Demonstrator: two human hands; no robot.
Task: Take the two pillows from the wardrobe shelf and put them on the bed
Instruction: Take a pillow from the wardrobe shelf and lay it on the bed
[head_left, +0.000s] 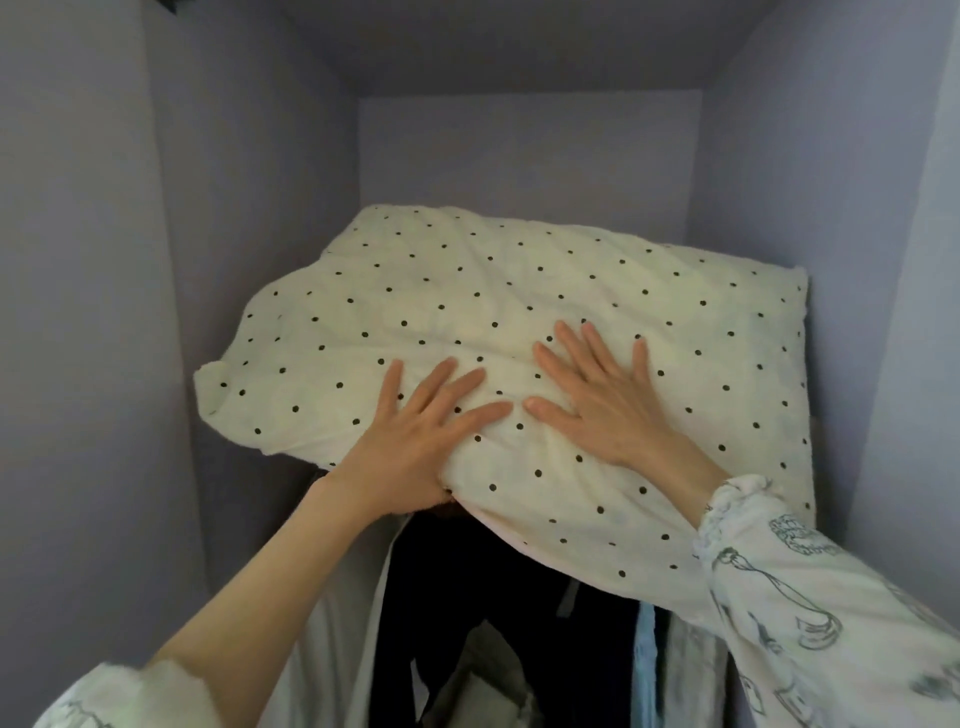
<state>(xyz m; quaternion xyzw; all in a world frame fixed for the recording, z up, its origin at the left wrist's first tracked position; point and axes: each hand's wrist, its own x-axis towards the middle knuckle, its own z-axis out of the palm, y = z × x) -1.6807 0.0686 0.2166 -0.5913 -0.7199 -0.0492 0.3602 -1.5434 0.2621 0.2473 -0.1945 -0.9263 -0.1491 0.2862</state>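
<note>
Both our hands lie flat on a dotted pillow in the wardrobe.

The cream pillow (519, 332) with small dark dots sits on the upper shelf between the lilac wardrobe walls (249, 208), its near edge hanging over the front above the dark hanging clothes (467, 597). Our left hand (415, 431) and right hand (597, 395) rest side by side on its top, fingers spread and open, thumbs almost meeting, gripping nothing. We see only one pillow; our patterned sleeve (810, 597) covers the right forearm.
</note>
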